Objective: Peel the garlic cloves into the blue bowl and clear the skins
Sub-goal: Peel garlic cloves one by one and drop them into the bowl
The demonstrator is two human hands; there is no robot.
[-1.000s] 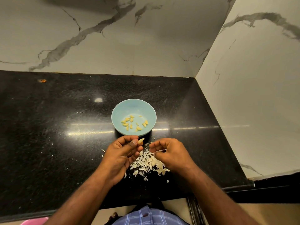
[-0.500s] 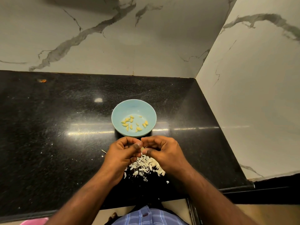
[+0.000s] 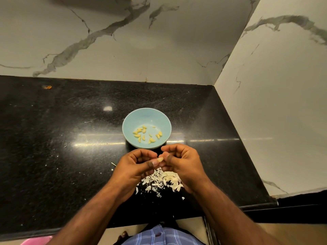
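I held one garlic clove [image 3: 160, 159] between both hands just above the pile of skins [image 3: 161, 180], my left hand [image 3: 137, 167] pinching it at thumb and forefinger while my right hand [image 3: 180, 162] curled in to nip at its free end. The blue bowl [image 3: 134, 119] stood just beyond my fingers on the black counter [image 3: 53, 129], with peeled cloves [image 3: 146, 134] lying in it. To do this well, I judged I should steady the clove with the left, pull the papery skin off in strips over the pile, and drop only the bare clove into the bowl.

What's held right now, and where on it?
A garlic clove, pinched at its two ends between the left hand and the right hand.
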